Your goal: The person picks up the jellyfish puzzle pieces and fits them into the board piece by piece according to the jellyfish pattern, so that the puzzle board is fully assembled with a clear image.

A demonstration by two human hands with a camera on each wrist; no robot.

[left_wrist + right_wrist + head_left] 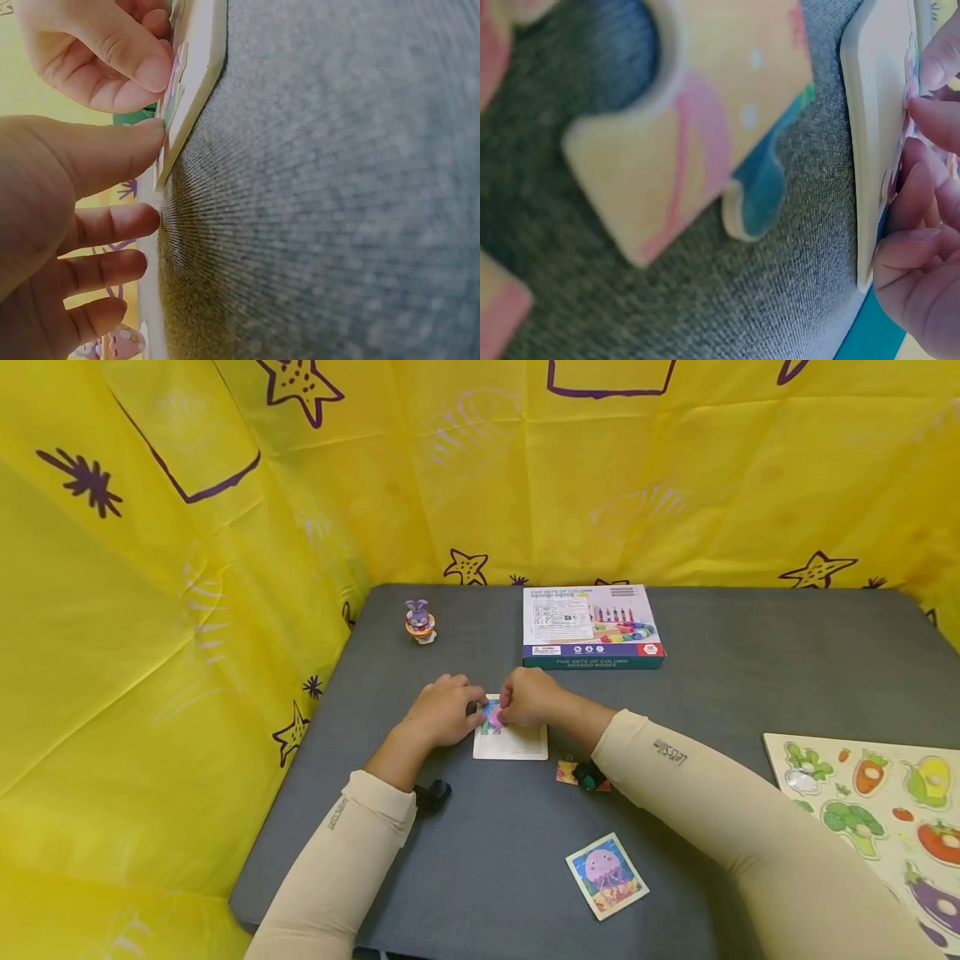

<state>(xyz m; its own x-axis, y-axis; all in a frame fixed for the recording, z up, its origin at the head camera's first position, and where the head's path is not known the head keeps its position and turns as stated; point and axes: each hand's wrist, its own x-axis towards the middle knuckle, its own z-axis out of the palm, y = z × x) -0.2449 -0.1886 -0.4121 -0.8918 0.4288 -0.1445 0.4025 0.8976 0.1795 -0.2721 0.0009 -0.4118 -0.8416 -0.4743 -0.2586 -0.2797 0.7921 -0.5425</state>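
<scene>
Sleeves (701, 789) fill my near view; on the counter (480, 868) I see the right hand (534, 697) pinching a piece (492, 720) over the tray (519, 747), the left hand (442, 710), fingers loosely apart, thumb touching there

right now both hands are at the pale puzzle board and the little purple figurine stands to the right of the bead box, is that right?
Not quite: the purple figurine stands to the left of the bead box, as the head view shows. The left hand and right hand are indeed at the pale puzzle board.
</scene>
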